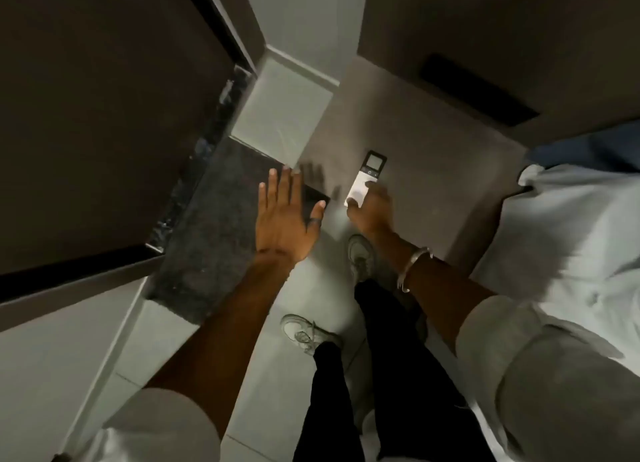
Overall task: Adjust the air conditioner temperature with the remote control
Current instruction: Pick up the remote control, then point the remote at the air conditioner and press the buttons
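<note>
Rolled pale sleeves [540,368] frame our bare forearms reaching down. Our left hand [285,215] hovers flat with fingers spread wide above a dark stone ledge [204,253]. Our right hand [372,208], blurred, closes its fingers on the lower end of the white remote control [363,179], which lies on a grey-brown surface [433,170] just beside the bed's white sheets [571,226].

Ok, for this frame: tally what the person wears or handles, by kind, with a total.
Remote control, at the right hand: 1
Shoes: 2
Bracelet, right wrist: 1
Ring, left hand: 1
Total: 5
</note>
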Available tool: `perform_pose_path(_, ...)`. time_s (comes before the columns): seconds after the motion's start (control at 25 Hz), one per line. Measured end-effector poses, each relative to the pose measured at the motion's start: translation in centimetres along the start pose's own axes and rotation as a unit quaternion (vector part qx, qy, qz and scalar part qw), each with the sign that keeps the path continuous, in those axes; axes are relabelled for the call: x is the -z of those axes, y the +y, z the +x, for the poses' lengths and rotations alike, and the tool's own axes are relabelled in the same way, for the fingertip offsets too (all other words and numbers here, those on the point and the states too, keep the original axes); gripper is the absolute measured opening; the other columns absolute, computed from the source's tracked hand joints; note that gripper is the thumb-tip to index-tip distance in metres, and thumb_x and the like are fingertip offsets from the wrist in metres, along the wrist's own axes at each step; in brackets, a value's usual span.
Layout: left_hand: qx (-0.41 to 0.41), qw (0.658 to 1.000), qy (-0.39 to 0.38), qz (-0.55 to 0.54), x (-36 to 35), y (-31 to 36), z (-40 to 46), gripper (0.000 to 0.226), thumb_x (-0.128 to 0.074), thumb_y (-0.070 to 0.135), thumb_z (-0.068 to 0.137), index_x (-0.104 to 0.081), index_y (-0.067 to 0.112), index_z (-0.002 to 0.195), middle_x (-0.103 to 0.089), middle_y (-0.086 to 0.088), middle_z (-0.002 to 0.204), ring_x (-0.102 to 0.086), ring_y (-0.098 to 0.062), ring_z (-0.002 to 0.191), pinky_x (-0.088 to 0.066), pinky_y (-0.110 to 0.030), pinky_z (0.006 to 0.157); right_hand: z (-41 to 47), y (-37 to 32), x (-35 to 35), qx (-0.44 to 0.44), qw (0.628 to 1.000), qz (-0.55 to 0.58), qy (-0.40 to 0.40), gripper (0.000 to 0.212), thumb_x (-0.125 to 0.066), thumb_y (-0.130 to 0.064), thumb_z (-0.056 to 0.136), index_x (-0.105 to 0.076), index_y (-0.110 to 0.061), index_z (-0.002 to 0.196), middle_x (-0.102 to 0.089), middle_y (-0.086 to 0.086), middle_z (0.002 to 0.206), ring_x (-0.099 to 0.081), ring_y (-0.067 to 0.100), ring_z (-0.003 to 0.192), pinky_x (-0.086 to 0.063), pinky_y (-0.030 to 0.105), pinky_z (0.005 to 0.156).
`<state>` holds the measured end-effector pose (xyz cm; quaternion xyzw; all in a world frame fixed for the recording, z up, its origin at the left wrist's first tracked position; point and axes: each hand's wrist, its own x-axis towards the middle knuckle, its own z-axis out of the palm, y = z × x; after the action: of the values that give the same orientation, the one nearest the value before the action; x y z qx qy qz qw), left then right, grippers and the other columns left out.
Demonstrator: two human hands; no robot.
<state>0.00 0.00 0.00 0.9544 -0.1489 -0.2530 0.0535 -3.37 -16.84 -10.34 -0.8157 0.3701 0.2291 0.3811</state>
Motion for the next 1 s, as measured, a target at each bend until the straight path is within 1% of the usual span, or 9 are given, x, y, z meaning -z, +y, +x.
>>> perform_pose_path(0.16, -0.042, 0.997, -0.053, 0.044, -8.2, -0.9, 6.5, 0.08, -0.019, 0.06, 0.106, -0.004, 0.01, 0.166, -0.001, -0.016, 0.175, 0.011, -0.033, 0.161, 0.007, -0.048, 0.132, 9.7, 1.5, -4.5, -0.149, 0.983, 0.06, 0.087, 0.099, -0.075, -0.049, 0.092, -0.027, 0.003, 0.161, -0.043, 0.027, 0.16, -0.048, 0.044, 0.144, -0.047, 0.047, 0.111)
perform_pose_path(0.24, -0.048, 0.996, -0.068, 0.045, -11.3, -1.4, 7.7, 0.08, -0.017, 0.061, 0.105, -0.007, 0.01, 0.166, -0.003, -0.016, 0.175, 0.011, -0.033, 0.162, 0.007, -0.049, 0.132, 12.3, 2.4, -6.8, -0.183, 0.976, 0.057, 0.107, 0.104, -0.079, -0.049, 0.085, -0.025, -0.001, 0.16, -0.044, 0.024, 0.156, -0.052, 0.042, 0.139, -0.052, 0.048, 0.104)
perform_pose_path(0.36, -0.049, 0.996, -0.059, 0.05, -12.6, -2.3, 6.6, 0.083, -0.013, 0.063, 0.101, -0.01, 0.012, 0.167, -0.003, -0.016, 0.175, 0.011, -0.033, 0.161, 0.01, -0.049, 0.131, 13.2, 3.1, -8.0, -0.203, 0.966, 0.086, 0.134, 0.09, -0.08, -0.041, 0.08, -0.036, -0.005, 0.15, -0.053, 0.019, 0.142, -0.062, 0.037, 0.122, -0.055, 0.04, 0.088)
perform_pose_path(0.48, -0.041, 0.998, -0.037, 0.036, -9.6, -2.6, 4.4, 0.083, -0.015, 0.063, 0.101, -0.01, 0.013, 0.167, 0.0, -0.014, 0.175, 0.013, -0.031, 0.161, 0.009, -0.048, 0.131, 11.7, 1.4, -6.4, -0.205, 0.955, 0.196, 0.092, 0.061, -0.081, -0.035, 0.08, -0.061, -0.005, 0.129, -0.068, 0.011, 0.118, -0.073, 0.029, 0.105, -0.049, 0.024, 0.071)
perform_pose_path(0.6, -0.024, 0.999, 0.027, 0.032, -2.7, -3.2, 1.1, 0.078, -0.021, 0.06, 0.105, -0.01, 0.014, 0.167, 0.002, -0.012, 0.176, 0.013, -0.03, 0.161, 0.007, -0.048, 0.132, 5.9, -3.5, -3.2, -0.128, 0.937, 0.325, -0.024, 0.033, -0.081, -0.011, 0.079, -0.074, -0.003, 0.111, -0.079, 0.014, 0.095, -0.079, 0.028, 0.073, -0.061, 0.03, 0.058)
perform_pose_path(0.68, -0.021, 0.994, 0.099, 0.035, 3.6, -3.9, -1.3, 0.075, -0.028, 0.056, 0.108, -0.013, 0.012, 0.167, 0.0, -0.011, 0.176, 0.011, -0.029, 0.162, 0.004, -0.049, 0.133, 0.4, -9.1, 0.5, -0.06, 0.911, 0.394, -0.108, 0.04, -0.082, 0.0, 0.08, -0.067, -0.003, 0.116, -0.078, 0.019, 0.092, -0.076, 0.026, 0.054, -0.063, 0.036, 0.048)
perform_pose_path(0.76, -0.012, 0.982, 0.186, 0.03, 11.6, -4.5, -4.2, 0.074, -0.032, 0.053, 0.108, -0.016, 0.011, 0.166, -0.003, -0.011, 0.176, 0.009, -0.029, 0.162, 0.001, -0.05, 0.133, -5.6, -16.1, 5.1, 0.063, 0.886, 0.43, -0.161, 0.048, -0.086, 0.003, 0.08, -0.061, -0.01, 0.119, -0.078, 0.015, 0.094, -0.078, 0.027, 0.055, -0.064, 0.038, 0.049)
perform_pose_path(0.88, 0.0, 0.932, 0.359, 0.045, 25.8, -5.9, -11.5, 0.071, -0.034, 0.051, 0.109, -0.018, 0.011, 0.166, -0.006, -0.012, 0.176, 0.006, -0.031, 0.162, 0.003, -0.049, 0.133, -17.3, -28.0, 12.9, 0.268, 0.827, 0.437, -0.229, 0.056, -0.087, 0.002, 0.081, -0.057, -0.018, 0.125, -0.077, 0.013, 0.1, -0.079, 0.03, 0.064, -0.068, 0.047, 0.062)
perform_pose_path(1.0, 0.02, 0.846, 0.524, 0.101, 38.0, -8.0, -21.0, 0.073, -0.03, 0.054, 0.109, -0.015, 0.012, 0.166, -0.006, -0.012, 0.176, 0.004, -0.033, 0.162, 0.009, -0.042, 0.132, -29.6, -37.5, 19.4, 0.427, 0.746, 0.425, -0.283, 0.052, -0.085, -0.001, 0.084, -0.054, -0.015, 0.123, -0.077, 0.008, 0.088, -0.076, 0.028, 0.06, -0.067, 0.046, 0.059)
